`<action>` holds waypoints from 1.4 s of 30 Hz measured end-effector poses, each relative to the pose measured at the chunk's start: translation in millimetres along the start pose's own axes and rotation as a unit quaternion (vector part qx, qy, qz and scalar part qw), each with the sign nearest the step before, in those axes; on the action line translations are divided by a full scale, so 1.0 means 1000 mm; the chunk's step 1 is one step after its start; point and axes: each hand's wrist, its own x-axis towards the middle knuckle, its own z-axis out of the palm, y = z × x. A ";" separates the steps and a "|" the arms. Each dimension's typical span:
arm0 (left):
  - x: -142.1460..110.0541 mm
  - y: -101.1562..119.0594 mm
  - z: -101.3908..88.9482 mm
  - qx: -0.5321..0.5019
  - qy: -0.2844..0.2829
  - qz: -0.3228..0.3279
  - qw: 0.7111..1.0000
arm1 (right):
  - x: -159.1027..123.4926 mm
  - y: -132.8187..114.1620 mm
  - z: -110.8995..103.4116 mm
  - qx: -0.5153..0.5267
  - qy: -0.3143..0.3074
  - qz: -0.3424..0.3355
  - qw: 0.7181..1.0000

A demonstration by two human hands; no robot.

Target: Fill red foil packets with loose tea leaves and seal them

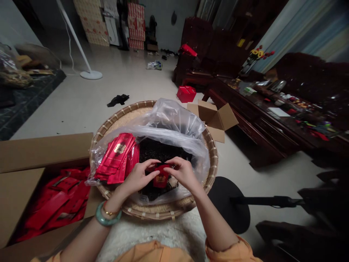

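A small red packet (160,179) with a gold label is held at its top edge between both hands. My left hand (140,175) pinches its left side between thumb and fingers. On the other side, my right hand (182,172) grips the packet the same way. Under the hands, dark loose tea leaves (156,151) fill a clear plastic bag (177,118) spread open in a round bamboo tray (214,160). Flat red packets (117,158) are stacked on the bag left of my left hand. A beige printed item (172,182) lies partly hidden beneath my right hand.
An open cardboard box (21,153) full of red packets (58,200) stands at the left. Beyond the tray are a smaller open carton (218,118) and a red box (186,94). A round black stand base (230,203) is at the right, near a dark wooden table (261,127).
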 end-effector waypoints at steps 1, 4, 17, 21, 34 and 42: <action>0.002 0.001 0.001 -0.036 0.003 -0.027 0.999 | 0.001 0.003 0.001 0.025 0.002 0.015 1.000; 0.006 0.000 0.004 -0.151 0.007 -0.088 0.985 | 0.004 0.010 0.005 0.099 -0.004 0.052 0.994; 0.026 -0.008 0.014 -0.274 0.044 -0.212 0.937 | 0.021 0.028 0.016 0.230 -0.019 0.203 0.952; 0.032 -0.012 0.018 -0.293 0.056 -0.222 0.928 | 0.025 0.036 0.018 0.254 -0.003 0.206 0.945; 0.026 -0.013 0.035 -0.363 -0.055 -0.204 0.908 | 0.032 0.034 0.018 0.227 0.041 0.157 0.960; 0.022 -0.015 0.034 -0.408 0.011 -0.211 0.888 | -0.022 0.057 -0.011 -0.237 0.146 0.081 0.957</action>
